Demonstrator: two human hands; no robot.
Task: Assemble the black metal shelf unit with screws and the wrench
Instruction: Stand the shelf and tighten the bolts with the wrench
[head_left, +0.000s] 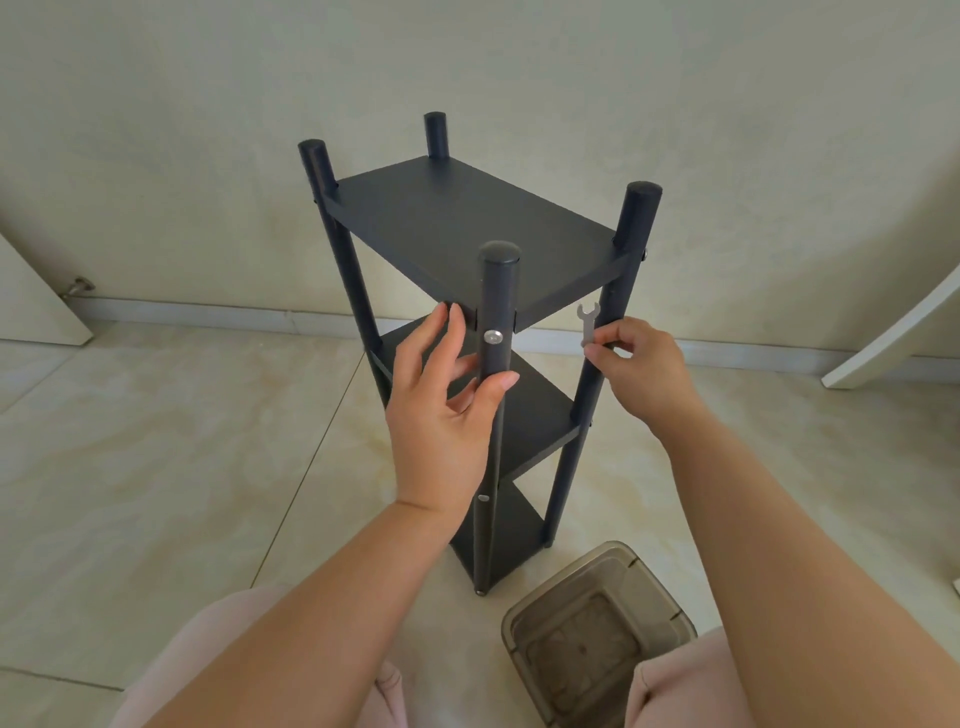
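Two hands at shelf unit (467, 218), left hand (441, 395) curled round post (496, 332), right hand (641, 369) pinching wrench (587, 323)

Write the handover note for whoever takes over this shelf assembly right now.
Left hand: grip loosely round the near front post, just below its screw.
Right hand: pinches the small flat wrench upright, beside the right front post, not on any screw.
Shelf unit: upright on the tiled floor, three shelves on four posts, screws visible at several joints.
Brown plastic bin stands at the right knee.
Done: the frame looks fully put together.
Left: probably checking and tightening the screws with the wrench; their tightness cannot be told.
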